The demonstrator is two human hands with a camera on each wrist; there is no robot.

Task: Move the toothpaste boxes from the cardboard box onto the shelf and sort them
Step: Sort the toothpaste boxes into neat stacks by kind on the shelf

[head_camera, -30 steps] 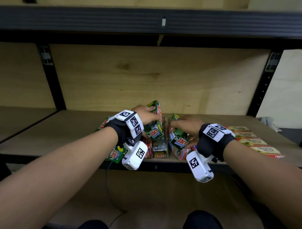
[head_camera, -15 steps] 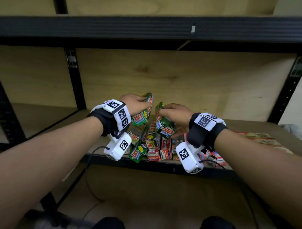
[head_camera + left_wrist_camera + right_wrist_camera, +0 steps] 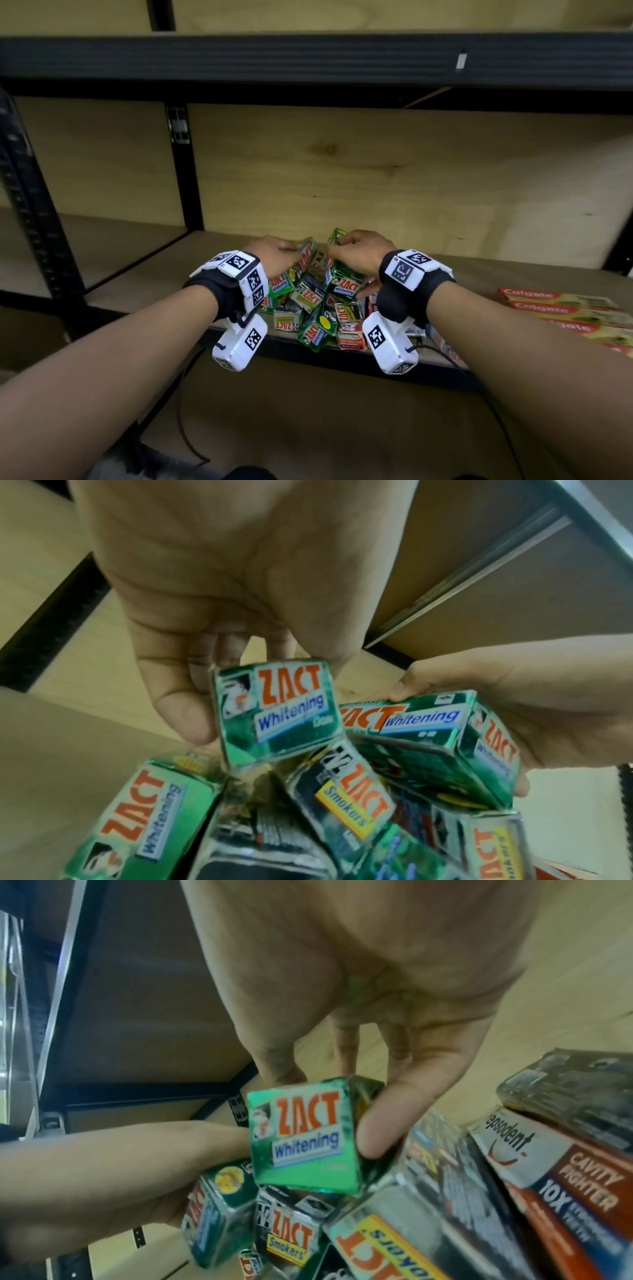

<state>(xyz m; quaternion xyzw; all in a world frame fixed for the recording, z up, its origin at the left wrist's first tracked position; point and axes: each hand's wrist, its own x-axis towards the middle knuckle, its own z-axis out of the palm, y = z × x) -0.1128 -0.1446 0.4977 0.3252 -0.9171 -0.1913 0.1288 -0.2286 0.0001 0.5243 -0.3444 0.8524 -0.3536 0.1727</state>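
A heap of small Zact toothpaste boxes (image 3: 317, 317), green and black, lies on the wooden shelf (image 3: 164, 274) near its front edge. My left hand (image 3: 284, 248) grips one green Zact Whitening box (image 3: 277, 712) by its end, thumb on one side and fingers behind it. My right hand (image 3: 346, 245) grips another green Zact Whitening box (image 3: 304, 1137) the same way. Both boxes are tilted above the heap, close together, almost touching. A black Zact Smokers box (image 3: 346, 799) lies just below them. No cardboard box is in view.
Long red Colgate boxes (image 3: 561, 308) lie in a row on the shelf to the right. A Pepsodent box (image 3: 548, 1177) sits at the right of the heap. A black upright post (image 3: 185, 171) stands at the back left, and an upper shelf beam (image 3: 308, 58) runs overhead.
Both hands have lifted their green boxes off the heap and drawn them closer together. The head camera has swung, so the Colgate row sits further right.
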